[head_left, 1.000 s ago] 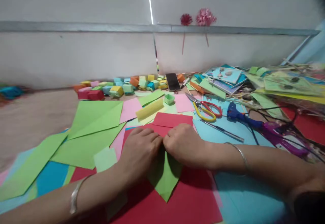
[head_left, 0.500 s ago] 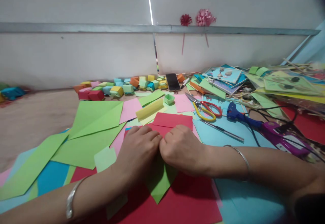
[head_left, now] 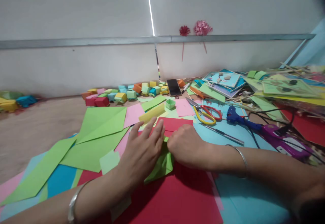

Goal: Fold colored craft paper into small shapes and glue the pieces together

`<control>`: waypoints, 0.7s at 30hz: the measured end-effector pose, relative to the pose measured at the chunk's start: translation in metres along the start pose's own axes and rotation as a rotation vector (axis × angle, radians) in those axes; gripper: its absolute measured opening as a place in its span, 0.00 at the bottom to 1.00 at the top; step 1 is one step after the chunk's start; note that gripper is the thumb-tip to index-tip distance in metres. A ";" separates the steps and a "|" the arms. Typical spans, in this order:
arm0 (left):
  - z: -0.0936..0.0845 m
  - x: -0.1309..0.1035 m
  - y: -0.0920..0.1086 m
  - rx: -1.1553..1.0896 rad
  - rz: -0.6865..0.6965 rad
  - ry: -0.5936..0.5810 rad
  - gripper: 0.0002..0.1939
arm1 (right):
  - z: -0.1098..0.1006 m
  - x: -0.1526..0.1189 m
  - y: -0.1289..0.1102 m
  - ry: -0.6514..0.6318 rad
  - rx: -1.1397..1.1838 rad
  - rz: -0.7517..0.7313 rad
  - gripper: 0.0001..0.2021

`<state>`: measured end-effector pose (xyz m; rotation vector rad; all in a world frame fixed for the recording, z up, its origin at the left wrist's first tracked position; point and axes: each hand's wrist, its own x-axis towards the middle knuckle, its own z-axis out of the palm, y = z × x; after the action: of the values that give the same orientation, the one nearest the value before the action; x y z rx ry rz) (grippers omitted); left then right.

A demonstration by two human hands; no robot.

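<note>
A folded piece of green paper (head_left: 162,164) lies between my hands over a red sheet (head_left: 182,197). My right hand (head_left: 186,146) is closed on its right side, with the fingertips hidden from me. My left hand (head_left: 142,149) has its fingers stretched out and spread, its inner side against or close beside the paper's left edge; exact contact is hidden. A red folded piece (head_left: 175,124) lies just beyond the hands. Past it sit a small pale-green paper box (head_left: 170,104) and a yellow folded strip (head_left: 152,113).
Scissors (head_left: 204,110), a craft knife (head_left: 224,135) and a purple-blue glue gun (head_left: 274,136) with a black cable lie at right. Small paper boxes (head_left: 122,97) and a phone (head_left: 174,87) line the back. Green sheets (head_left: 101,124) spread at left.
My left hand's fingers have opened out from a closed grip. The green paper has turned and shows more between the hands. My right hand stays closed; the view tilts slightly upward.
</note>
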<state>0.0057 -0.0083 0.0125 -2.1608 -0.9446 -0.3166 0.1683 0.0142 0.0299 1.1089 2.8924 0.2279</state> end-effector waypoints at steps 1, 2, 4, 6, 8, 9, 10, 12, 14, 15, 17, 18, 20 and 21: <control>0.002 -0.001 0.000 -0.017 0.026 0.012 0.21 | -0.001 0.000 0.000 -0.029 0.010 -0.003 0.09; 0.004 -0.001 0.001 -0.029 0.043 0.023 0.21 | -0.001 0.000 0.000 -0.053 0.018 -0.007 0.10; 0.009 -0.003 0.003 -0.045 0.054 0.022 0.21 | -0.001 0.000 -0.001 -0.073 0.023 -0.018 0.11; 0.011 -0.005 0.005 -0.080 0.044 -0.001 0.20 | 0.001 0.001 -0.002 -0.056 0.018 -0.026 0.12; 0.010 -0.005 0.004 -0.138 0.002 0.006 0.18 | 0.003 0.004 0.000 -0.029 0.039 -0.011 0.14; 0.009 -0.004 0.003 -0.176 -0.040 0.040 0.17 | 0.004 0.006 0.003 -0.018 0.069 0.018 0.14; 0.008 -0.003 0.000 -0.230 -0.098 0.087 0.17 | 0.005 0.008 0.007 -0.007 0.115 0.063 0.12; 0.006 0.001 -0.010 -0.413 -0.250 0.206 0.23 | 0.008 0.014 0.019 0.036 0.246 0.192 0.09; 0.009 0.004 -0.021 -0.710 -0.435 0.328 0.27 | 0.013 0.021 0.033 0.146 0.415 0.333 0.11; 0.013 0.006 -0.026 -0.880 -0.536 0.388 0.25 | 0.015 0.024 0.039 0.217 0.518 0.398 0.16; 0.024 0.008 -0.033 -1.209 -0.785 0.488 0.23 | 0.020 0.029 0.048 0.308 0.752 0.502 0.20; 0.031 0.008 -0.034 -1.324 -0.902 0.498 0.22 | 0.023 0.031 0.050 0.333 0.874 0.529 0.19; 0.042 0.008 -0.029 -1.445 -1.014 0.355 0.23 | 0.027 0.033 0.049 0.365 1.073 0.554 0.14; 0.046 0.008 -0.023 -1.490 -0.993 0.267 0.27 | 0.029 0.034 0.046 0.381 1.135 0.558 0.12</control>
<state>-0.0087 0.0393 -0.0032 -2.3685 -1.8852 -2.3086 0.1763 0.0744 0.0091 2.1560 2.8397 -1.5147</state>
